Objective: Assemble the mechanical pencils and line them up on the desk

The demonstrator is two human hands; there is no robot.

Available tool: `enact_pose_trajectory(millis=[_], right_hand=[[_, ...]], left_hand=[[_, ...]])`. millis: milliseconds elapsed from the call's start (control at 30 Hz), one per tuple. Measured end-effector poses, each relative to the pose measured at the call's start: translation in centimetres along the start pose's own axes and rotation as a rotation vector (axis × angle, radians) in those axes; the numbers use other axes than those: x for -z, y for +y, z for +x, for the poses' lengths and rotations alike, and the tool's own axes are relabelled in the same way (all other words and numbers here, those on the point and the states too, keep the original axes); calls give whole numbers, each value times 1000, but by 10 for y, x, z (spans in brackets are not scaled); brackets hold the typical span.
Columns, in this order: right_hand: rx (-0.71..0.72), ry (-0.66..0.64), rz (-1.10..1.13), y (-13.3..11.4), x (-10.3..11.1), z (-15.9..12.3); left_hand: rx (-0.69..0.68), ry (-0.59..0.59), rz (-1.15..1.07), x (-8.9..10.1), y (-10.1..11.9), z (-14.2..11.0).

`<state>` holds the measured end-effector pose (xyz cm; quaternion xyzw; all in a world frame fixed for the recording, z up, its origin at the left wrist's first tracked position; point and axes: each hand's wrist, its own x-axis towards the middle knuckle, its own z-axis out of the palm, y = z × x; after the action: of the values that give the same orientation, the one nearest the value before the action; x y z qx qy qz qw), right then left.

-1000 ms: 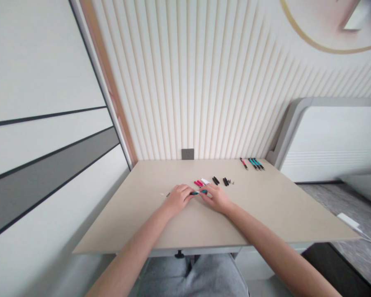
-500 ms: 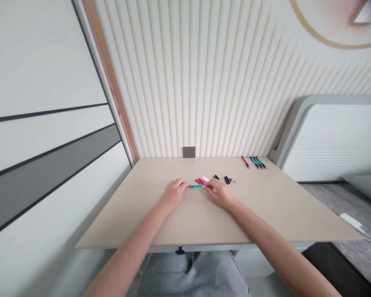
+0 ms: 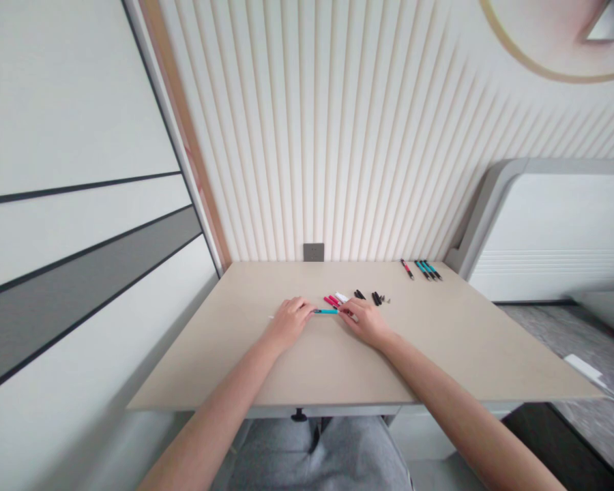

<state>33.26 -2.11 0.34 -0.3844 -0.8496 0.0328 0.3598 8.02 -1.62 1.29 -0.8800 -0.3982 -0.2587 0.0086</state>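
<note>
Beige desktop (image 3: 209,368) is lying under a blue pen barrel (image 3: 327,311), about midway between side edges; left hand (image 3: 289,320) and right hand (image 3: 364,320) are pinching opposite ends, fingers clamped, steady work probably calling for light, aligned grips. Barrel is looking slim, bright, dark-ended at left; pens (image 3: 428,271) are lying near the back right corner.

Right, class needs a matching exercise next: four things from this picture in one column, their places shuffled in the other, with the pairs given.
1. turquoise pen barrel
2. red-and-black pen
3. wall socket
4. headboard

A. on the ribbed wall
B. beyond the table's right side
C. between left hand and right hand
D. beside the turquoise-and-black pens

Pairs: 1-C, 2-D, 3-A, 4-B
</note>
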Motion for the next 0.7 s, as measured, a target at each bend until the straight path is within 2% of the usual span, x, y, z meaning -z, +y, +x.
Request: enact_pose_trajectory(millis=[433, 700], right_hand=[[-2, 1, 6, 1, -1, -1], [-2, 24, 76, 1, -1, -1]], left_hand=[[-5, 7, 37, 2, 2, 0], [-13, 11, -40, -3, -3, 0]])
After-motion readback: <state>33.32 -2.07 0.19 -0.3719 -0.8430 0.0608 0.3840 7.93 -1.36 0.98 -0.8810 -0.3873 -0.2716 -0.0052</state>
